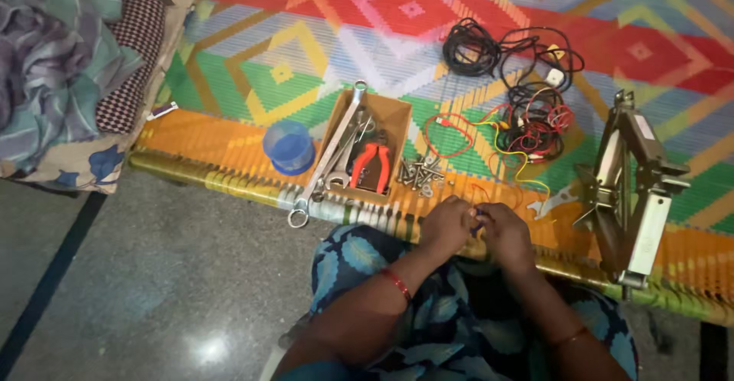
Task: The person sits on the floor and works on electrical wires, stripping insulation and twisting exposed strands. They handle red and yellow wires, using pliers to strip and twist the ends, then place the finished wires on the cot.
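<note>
left hand (447,224) and right hand (505,232) meet, each grip pinched on a small piece with thin wire (489,197) | at mat (229,144) edge, near bolts (420,173) | advice: keep wire slack, work close to fingertips

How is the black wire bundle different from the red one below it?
The black bundle is one colour and wound into a fairly neat coil. The red bundle mixes red, yellow and black strands in a loose tangle, with ends trailing toward the screws. The black one lies farther from the hands; the red one lies nearer. Both rest on the mat, untouched.
</note>
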